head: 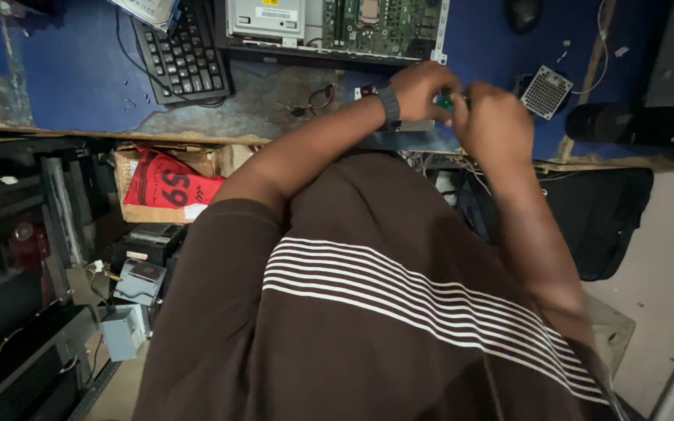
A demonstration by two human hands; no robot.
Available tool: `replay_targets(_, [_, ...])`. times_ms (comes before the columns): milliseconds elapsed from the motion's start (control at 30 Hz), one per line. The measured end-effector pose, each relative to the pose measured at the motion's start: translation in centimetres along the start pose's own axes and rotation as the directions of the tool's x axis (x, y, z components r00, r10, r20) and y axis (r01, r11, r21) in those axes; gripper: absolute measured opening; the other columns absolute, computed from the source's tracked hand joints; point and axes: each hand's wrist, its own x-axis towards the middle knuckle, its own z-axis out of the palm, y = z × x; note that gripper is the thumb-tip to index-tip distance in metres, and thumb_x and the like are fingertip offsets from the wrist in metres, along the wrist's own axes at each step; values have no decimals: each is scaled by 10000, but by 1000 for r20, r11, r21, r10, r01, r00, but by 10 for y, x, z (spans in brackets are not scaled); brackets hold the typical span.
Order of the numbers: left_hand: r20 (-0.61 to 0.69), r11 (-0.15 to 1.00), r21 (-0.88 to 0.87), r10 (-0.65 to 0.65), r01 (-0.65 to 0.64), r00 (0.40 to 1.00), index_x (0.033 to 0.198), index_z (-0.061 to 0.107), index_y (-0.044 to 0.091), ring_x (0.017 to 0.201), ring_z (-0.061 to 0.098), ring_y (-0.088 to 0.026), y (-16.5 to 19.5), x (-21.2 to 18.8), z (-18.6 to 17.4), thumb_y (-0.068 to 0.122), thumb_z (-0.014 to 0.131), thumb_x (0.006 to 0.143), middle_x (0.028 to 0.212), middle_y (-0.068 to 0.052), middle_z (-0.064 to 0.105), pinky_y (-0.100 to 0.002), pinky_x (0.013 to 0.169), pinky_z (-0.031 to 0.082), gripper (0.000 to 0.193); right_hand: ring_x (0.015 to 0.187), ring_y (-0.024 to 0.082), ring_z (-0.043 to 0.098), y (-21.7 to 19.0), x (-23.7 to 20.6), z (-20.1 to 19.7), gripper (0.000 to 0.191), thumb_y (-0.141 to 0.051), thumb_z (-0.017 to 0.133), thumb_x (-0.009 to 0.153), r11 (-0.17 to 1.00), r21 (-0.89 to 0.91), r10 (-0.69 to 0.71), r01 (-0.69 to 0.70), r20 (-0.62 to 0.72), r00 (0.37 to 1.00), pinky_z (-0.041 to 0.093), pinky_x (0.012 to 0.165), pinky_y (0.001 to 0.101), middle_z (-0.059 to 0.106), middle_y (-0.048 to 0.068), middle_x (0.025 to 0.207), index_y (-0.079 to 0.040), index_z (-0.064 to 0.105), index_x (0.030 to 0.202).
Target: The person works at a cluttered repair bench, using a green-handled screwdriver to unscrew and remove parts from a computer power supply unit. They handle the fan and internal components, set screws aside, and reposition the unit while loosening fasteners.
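Observation:
My left hand [423,87] and my right hand [493,121] meet over the near edge of a blue worktop [79,78], fingers curled together around a small green part [445,101] that is mostly hidden. A dark watch sits on my left wrist. Just beyond the hands lies an open computer case with a green circuit board [380,23] and a silver drive [265,17]. Under my hands a flat grey metal piece [399,139] rests on the worktop edge. My brown striped shirt fills the lower view.
A black keyboard [182,54] lies at the back left. A small perforated square grille [546,91] and a dark mouse [523,12] sit to the right. Below the worktop are a cardboard box with red cloth [167,185], stacked computer parts [138,277] and a black bag [598,222].

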Motion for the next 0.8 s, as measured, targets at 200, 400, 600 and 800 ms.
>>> replay_targets(200, [96,996,91,-25,17,995,1168,742,109,957,659,-357,-6,2,4,265,882,815,977,-112,718,-474,832,526,411,918,415,687,0,-4,-1,305,-143,723,876,975,80,-196,208,-131,972,555,762,486,704,212,1059,-27,701,1157])
replay_targets(400, [98,997,9,79,-80,992,1110,722,51,901,658,-385,-2,7,3,315,935,687,989,-166,708,-505,795,526,541,978,393,696,1,-1,-1,260,-87,666,835,966,19,-255,259,-103,961,571,839,473,705,192,1080,-26,699,1086])
replay_targets(600, [146,982,181,-82,55,986,1039,772,132,932,697,-365,4,3,-11,332,898,730,981,-130,752,-478,784,548,389,976,428,673,0,-4,2,327,-236,745,993,999,27,-45,45,12,999,542,825,503,689,235,1113,-3,689,1216])
replay_targets(800, [201,987,157,-76,45,977,1110,747,112,921,683,-400,5,0,-12,267,833,764,996,-169,729,-491,770,548,389,1028,418,666,-3,2,-3,432,-133,748,814,962,-19,-273,273,-97,957,549,846,489,683,232,1115,15,670,1212])
